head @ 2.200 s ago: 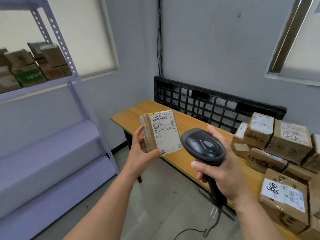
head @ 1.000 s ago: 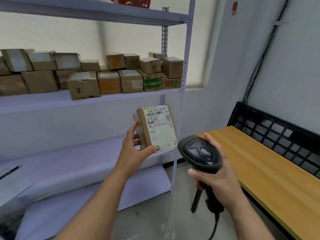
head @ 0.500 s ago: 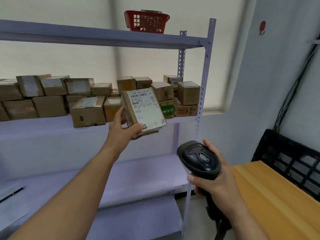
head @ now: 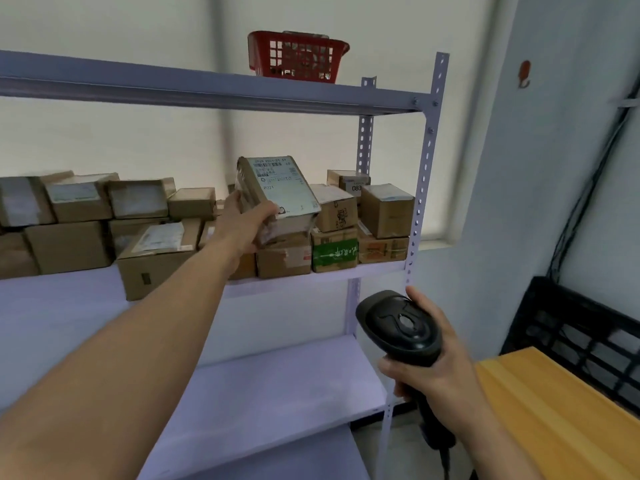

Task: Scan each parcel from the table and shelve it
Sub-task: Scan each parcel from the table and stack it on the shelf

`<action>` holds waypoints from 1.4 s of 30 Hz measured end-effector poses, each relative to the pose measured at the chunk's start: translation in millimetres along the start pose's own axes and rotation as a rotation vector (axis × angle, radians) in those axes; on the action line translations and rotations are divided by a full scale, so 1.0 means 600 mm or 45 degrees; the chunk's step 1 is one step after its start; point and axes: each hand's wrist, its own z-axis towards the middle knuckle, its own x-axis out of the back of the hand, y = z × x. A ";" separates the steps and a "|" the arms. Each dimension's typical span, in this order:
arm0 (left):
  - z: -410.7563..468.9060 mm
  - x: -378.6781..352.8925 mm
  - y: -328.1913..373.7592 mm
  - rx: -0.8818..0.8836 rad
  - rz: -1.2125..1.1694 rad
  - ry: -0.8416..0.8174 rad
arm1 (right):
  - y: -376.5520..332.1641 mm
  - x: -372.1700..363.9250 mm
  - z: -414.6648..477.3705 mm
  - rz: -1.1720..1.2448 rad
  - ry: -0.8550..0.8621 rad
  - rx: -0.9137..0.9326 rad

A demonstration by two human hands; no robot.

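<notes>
My left hand (head: 242,220) grips a small brown parcel (head: 280,190) with a white printed label, arm stretched out toward the middle shelf (head: 69,292) of a pale purple rack. The parcel is tilted, label up, just above the cardboard boxes (head: 284,259) stacked there; whether it touches them I cannot tell. My right hand (head: 433,368) holds a black barcode scanner (head: 398,327) by its handle, low and to the right, in front of the rack's corner post.
Several cardboard parcels (head: 69,216) fill the middle shelf, among them one with a green side (head: 334,252). A red basket (head: 298,57) stands on the top shelf. The wooden table's corner (head: 554,410) and a black plastic pallet (head: 581,334) are at the lower right. The lower shelf (head: 259,386) is bare.
I have turned from the table to the rack. My left hand has carried the parcel up and forward to the stacked boxes on the middle shelf. The scanner stays low in my right hand.
</notes>
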 end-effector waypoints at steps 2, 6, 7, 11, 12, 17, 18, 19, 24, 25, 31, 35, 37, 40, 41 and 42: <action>0.027 -0.004 0.004 -0.001 0.012 -0.015 | -0.001 -0.005 0.013 -0.023 0.021 0.001; 0.078 -0.016 0.000 0.024 0.047 -0.055 | 0.004 -0.015 0.032 -0.055 0.060 -0.001; 0.091 -0.019 -0.004 0.024 0.052 -0.044 | 0.006 -0.016 0.036 -0.063 0.077 0.006; 0.124 -0.026 -0.019 0.044 0.226 0.032 | 0.015 -0.015 0.050 -0.043 0.136 0.001; 0.130 -0.028 -0.023 0.037 0.298 0.035 | 0.017 -0.014 0.052 -0.037 0.141 0.001; 0.149 -0.028 -0.040 -0.184 0.644 0.101 | 0.025 -0.014 0.058 -0.061 0.188 0.015; 0.146 -0.027 -0.042 -0.245 0.631 0.080 | 0.027 -0.016 0.059 -0.053 0.195 0.014; 0.145 -0.026 -0.047 -0.289 0.625 0.056 | 0.026 -0.018 0.059 -0.053 0.202 0.015; 0.134 -0.030 -0.061 -0.363 0.677 0.005 | 0.020 -0.032 0.057 -0.126 0.236 0.000; 0.134 -0.030 -0.063 -0.376 0.672 0.013 | 0.020 -0.034 0.055 -0.140 0.237 0.001; 0.114 -0.031 -0.076 -0.534 0.669 0.151 | 0.034 -0.034 0.037 -0.205 0.301 -0.011; 0.074 -0.039 -0.107 -0.789 0.698 0.293 | 0.041 -0.028 0.021 -0.193 0.341 -0.022; 0.039 -0.052 -0.129 -0.877 0.627 0.240 | 0.040 -0.026 0.009 -0.164 0.355 -0.013; -0.025 -0.088 -0.171 -0.943 0.560 0.096 | 0.042 -0.016 -0.022 -0.136 0.377 -0.009; -0.048 -0.102 -0.186 -0.907 0.542 0.042 | 0.042 -0.011 -0.036 -0.134 0.388 -0.012; -0.072 -0.116 -0.200 -0.858 0.530 -0.019 | 0.042 -0.005 -0.051 -0.133 0.403 -0.014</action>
